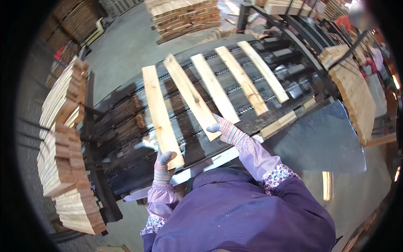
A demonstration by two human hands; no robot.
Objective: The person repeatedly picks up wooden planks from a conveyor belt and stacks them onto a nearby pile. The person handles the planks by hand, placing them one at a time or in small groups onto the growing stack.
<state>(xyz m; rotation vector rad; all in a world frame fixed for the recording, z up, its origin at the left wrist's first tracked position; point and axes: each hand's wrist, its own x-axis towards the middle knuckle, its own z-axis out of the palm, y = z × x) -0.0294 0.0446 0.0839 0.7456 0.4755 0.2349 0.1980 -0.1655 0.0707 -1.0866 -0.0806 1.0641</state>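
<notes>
Conveyor (pixel 268 90), gloved hands gripping plank ends (pixel 174 161)

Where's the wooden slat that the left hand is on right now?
In the head view, the slat lies leftmost of five slats on the dark conveyor, left of centre, its near end under the gloved left hand.

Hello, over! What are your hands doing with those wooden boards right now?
Left hand gripping near end of leftmost board. Right hand on end of second board. Three more boards lie ahead on conveyor, apart.
</notes>
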